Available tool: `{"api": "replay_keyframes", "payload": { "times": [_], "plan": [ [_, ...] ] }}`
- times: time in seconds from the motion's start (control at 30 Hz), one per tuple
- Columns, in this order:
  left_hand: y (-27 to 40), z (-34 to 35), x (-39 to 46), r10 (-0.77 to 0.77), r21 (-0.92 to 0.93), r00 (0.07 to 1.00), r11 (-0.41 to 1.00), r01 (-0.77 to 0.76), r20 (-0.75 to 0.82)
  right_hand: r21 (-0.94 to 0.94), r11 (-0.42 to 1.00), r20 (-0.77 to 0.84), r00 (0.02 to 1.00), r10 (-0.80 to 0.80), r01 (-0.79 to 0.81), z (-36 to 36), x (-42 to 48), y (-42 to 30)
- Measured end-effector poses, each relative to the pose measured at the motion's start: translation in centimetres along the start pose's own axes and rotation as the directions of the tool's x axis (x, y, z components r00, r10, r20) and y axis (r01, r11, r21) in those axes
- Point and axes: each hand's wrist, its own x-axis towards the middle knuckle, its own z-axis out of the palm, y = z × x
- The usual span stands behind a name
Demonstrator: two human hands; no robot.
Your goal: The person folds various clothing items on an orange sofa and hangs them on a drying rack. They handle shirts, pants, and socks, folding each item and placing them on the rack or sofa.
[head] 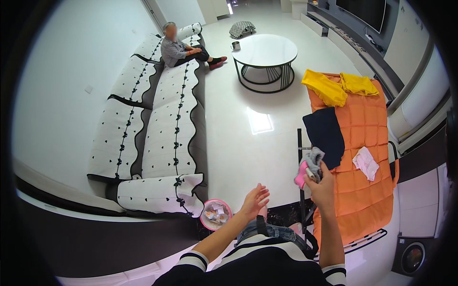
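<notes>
Grey and pink bundled socks are gripped in my right hand, held over the left edge of an orange padded folding bed. My left hand hovers in front of my body, fingers apart, with nothing in it. Just beyond the socks, a folded dark navy garment lies on the bed. To its right rests a small pale pink cloth. Two yellow garments, one spread at the left and one folded at the right, lie at the bed's far end.
A pink-rimmed waste bin with litter stands by the sofa. A person sits at its far end. A round white table bears a metal mug. The bed's black metal frame sticks out on the left.
</notes>
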Motion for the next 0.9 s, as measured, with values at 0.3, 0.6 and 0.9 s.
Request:
{"api": "replay_keyframes", "payload": {
  "times": [0.3, 0.6, 0.9],
  "plan": [
    [8.0, -2.0, 0.5, 0.16, -0.431, 0.668, 0.864, 0.262, 0.726, 0.674, 0.718, 0.219, 0.975, 0.033, -0.176, 0.2, -0.2, -4.4],
    [8.7, -0.4, 2.9, -0.108, 0.297, 0.903, 0.955, -0.023, 0.416, 0.412, 0.822, 0.142, 0.919, 0.367, -0.392, -3.9, -3.0, 4.9],
    [9.3, 5.0, 4.1, -0.118, 0.163, 0.842, 0.986, 0.036, 0.527, 0.623, 0.712, 0.076, 0.931, 0.357, -0.324, -8.5, -2.0, 4.7]
  ]
}}
